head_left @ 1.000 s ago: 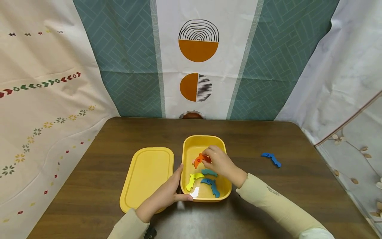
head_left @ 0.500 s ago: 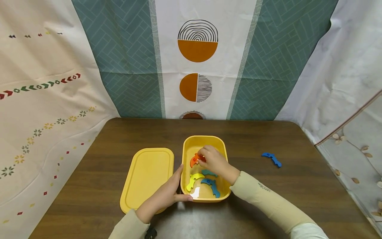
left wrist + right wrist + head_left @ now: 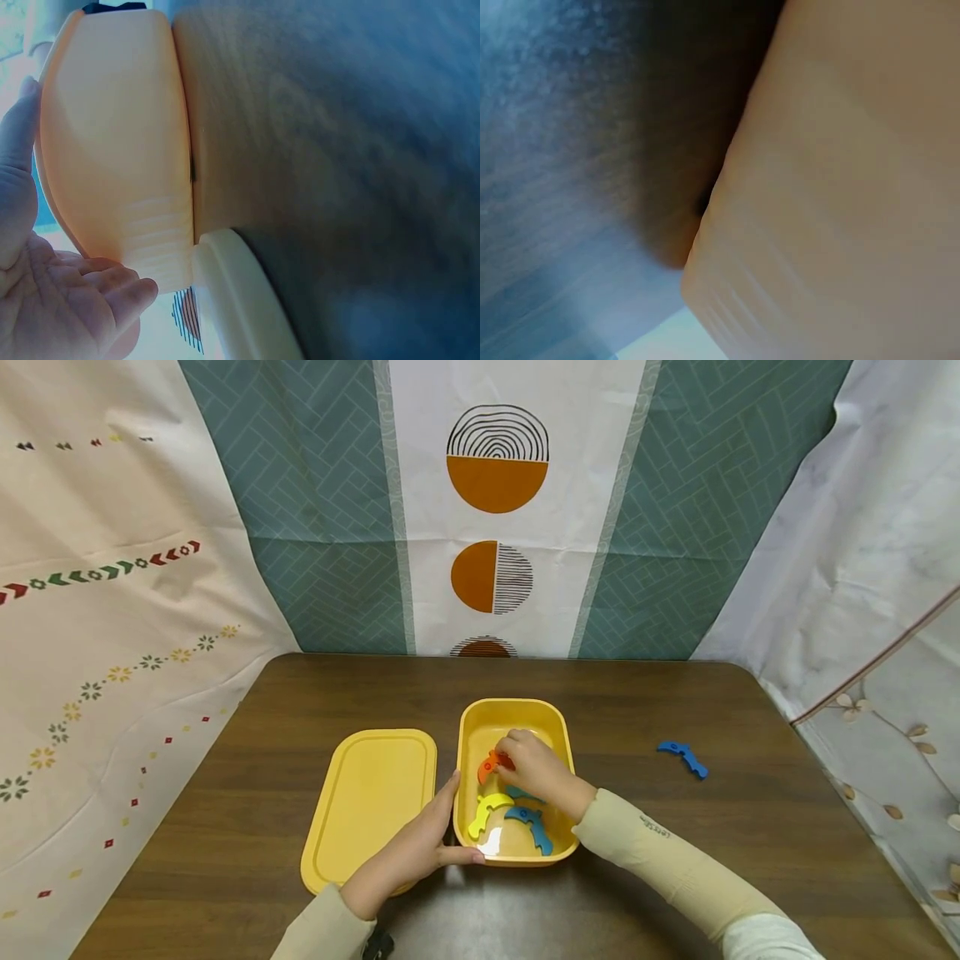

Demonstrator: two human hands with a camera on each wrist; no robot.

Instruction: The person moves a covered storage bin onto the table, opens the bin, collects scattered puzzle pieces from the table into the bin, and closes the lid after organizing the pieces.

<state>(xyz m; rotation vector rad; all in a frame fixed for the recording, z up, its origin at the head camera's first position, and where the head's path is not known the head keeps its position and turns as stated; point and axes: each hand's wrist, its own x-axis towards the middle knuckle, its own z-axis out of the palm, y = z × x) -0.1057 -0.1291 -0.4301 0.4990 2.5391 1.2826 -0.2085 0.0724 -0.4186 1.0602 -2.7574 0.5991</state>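
A yellow plastic box [image 3: 555,714] stands on the table, holding several small curved, knife-shaped plastic toys. My left hand [image 3: 416,852] grips its near left corner, thumb along the near rim and fingers against the left wall; the left wrist view shows this hand [image 3: 67,300] on the box's side [image 3: 120,135]. Inside the box, my right hand [image 3: 532,764] pinches an orange knife-shaped toy [image 3: 489,766]. Below it lie a yellow one [image 3: 483,814], a blue one [image 3: 534,828] and a teal one [image 3: 517,792], partly covered by the hand. The right wrist view shows just the box wall [image 3: 840,187].
A yellow lid [image 3: 367,802] lies flat on the brown wooden table [image 3: 615,710], left of the box. Farther right is another blue knife-shaped toy [image 3: 684,758]. Patterned cloths [image 3: 330,527] hang behind the table and along both sides.
My right hand has shifted slightly left within the box, carrying the orange knife-shaped toy with it. The left hand has stayed on the box corner.
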